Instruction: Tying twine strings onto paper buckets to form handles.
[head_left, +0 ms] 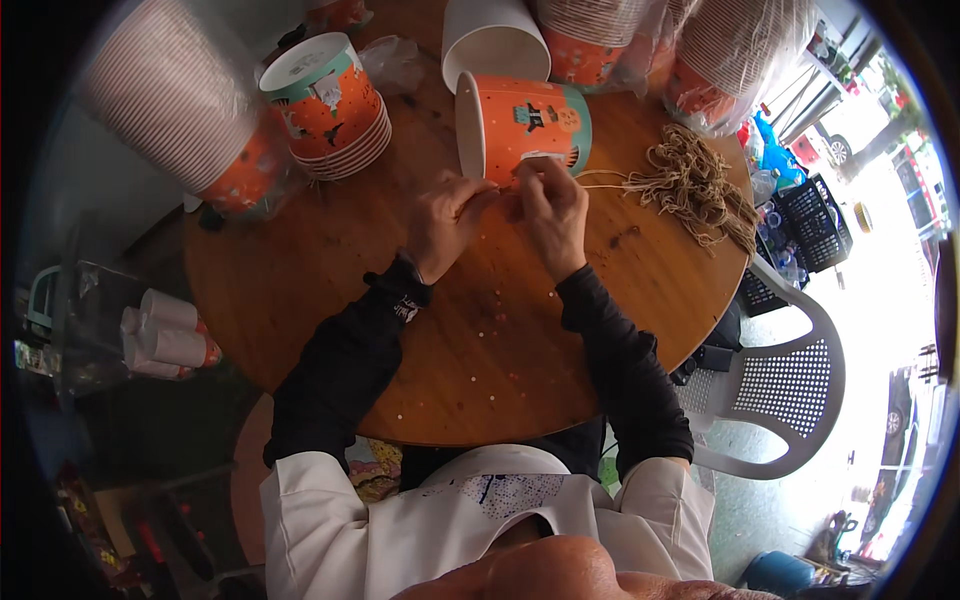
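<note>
An orange and green paper bucket (508, 120) lies on its side on the round wooden table, its white rim facing left. Just in front of it, my left hand (445, 222) is closed in a pinch, and whatever sits between its fingertips is too small to make out. Close beside it, my right hand (556, 212) has its fingers curled together against the bucket's lower side. A pale strand of twine (606, 180) runs from behind my right fingers to a tangled bundle of brown twine (690, 185) on the right.
A short stack of upturned buckets (330, 115) stands at the left, next to a tall bagged stack (175, 100). Behind are a white-sided bucket (495, 45) and more bagged stacks (735, 60). A grey plastic chair (785, 390) and black crates (810, 225) stand right of the table (480, 400).
</note>
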### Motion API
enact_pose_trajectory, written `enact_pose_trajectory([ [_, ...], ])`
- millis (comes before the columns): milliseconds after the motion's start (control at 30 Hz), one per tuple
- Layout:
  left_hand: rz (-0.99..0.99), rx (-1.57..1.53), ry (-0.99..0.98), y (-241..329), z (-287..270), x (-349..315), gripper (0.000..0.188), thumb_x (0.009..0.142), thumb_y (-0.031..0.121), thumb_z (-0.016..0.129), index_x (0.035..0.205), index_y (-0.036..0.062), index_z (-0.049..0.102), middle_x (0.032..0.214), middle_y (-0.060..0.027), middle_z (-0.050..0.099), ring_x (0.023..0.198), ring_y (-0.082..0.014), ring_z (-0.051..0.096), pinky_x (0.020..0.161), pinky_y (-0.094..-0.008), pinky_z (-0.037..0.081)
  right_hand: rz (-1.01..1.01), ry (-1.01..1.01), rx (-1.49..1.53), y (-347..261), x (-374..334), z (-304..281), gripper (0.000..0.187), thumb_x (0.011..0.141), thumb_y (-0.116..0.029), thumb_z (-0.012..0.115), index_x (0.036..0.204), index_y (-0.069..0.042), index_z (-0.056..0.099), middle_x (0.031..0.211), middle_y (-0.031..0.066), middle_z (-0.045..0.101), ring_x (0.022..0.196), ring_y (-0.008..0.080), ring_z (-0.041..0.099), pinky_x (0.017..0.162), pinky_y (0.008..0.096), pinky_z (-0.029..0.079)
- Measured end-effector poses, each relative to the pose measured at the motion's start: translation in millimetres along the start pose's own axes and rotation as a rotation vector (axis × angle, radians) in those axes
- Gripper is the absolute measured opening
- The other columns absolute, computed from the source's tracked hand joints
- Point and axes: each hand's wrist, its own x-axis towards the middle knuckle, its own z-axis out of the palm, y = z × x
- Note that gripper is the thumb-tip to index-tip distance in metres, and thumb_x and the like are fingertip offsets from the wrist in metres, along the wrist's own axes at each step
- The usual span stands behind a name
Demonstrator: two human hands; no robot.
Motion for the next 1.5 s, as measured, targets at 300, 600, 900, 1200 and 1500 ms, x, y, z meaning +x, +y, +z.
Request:
enact_pose_trajectory([
  [300, -0.387, -0.461, -0.035, 8.9, 7.4, -5.0, 0.014, 0.093, 0.009, 0.063, 0.103, -0.0003, 0.066, 0.083, -0.0041, 0.069, 0.074, -0.0085, 0.065, 0.064, -0.0227, 0.050, 0.177, 0.010, 0.093, -6.0, -3.3, -8.5, 0.019, 0.095, -0.017, 0.062, 0.093, 0.002, 0.062, 0.067, 0.0036, 0.062, 0.054, 0.0076, 0.058, 0.046, 0.0241, 0.046],
  [600, -0.251, -0.269, 0.094, 15.8, 4.9, 15.0, 0.012, 0.091, 0.010, 0.065, 0.098, 0.0012, 0.070, 0.081, -0.0056, 0.069, 0.071, -0.0117, 0.065, 0.062, -0.0260, 0.049, -0.445, -0.184, -0.542, -31.7, -1.9, -36.3, 0.021, 0.085, -0.004, 0.063, 0.105, -0.006, 0.057, 0.086, 0.0112, 0.064, 0.074, 0.0275, 0.064, 0.064, 0.0354, 0.051],
  [900, -0.012, -0.090, -0.118, 27.8, -1.6, 23.1, 0.012, 0.087, 0.004, 0.068, 0.098, 0.0023, 0.071, 0.075, -0.0069, 0.063, 0.066, -0.0167, 0.060, 0.060, -0.0270, 0.047, -0.551, -0.175, -0.544, -25.0, 7.4, -48.1, 0.017, 0.078, -0.001, 0.066, 0.094, -0.008, 0.064, 0.084, 0.0074, 0.065, 0.082, 0.0279, 0.065, 0.067, 0.0369, 0.052],
  [1200, 0.002, -0.185, -0.233, 23.9, -5.2, 22.0, 0.011, 0.088, 0.004, 0.067, 0.098, -0.0003, 0.070, 0.078, -0.0049, 0.066, 0.071, -0.0093, 0.061, 0.062, -0.0257, 0.047, -0.506, -0.167, -0.506, -28.8, 2.5, -42.8, 0.016, 0.079, -0.002, 0.068, 0.094, -0.008, 0.068, 0.091, 0.0070, 0.060, 0.079, 0.0278, 0.064, 0.067, 0.0346, 0.052],
  [1500, -0.504, -0.763, -0.326, 28.0, -20.0, 24.0, 0.020, 0.097, 0.016, 0.056, 0.095, 0.0011, 0.069, 0.075, 0.0021, 0.060, 0.065, -0.0050, 0.048, 0.061, -0.0202, 0.038, -0.019, -0.304, 0.244, -15.2, 10.2, -50.8, 0.014, 0.091, 0.004, 0.060, 0.104, -0.001, 0.059, 0.098, 0.0020, 0.065, 0.094, 0.0089, 0.063, 0.077, 0.0253, 0.052],
])
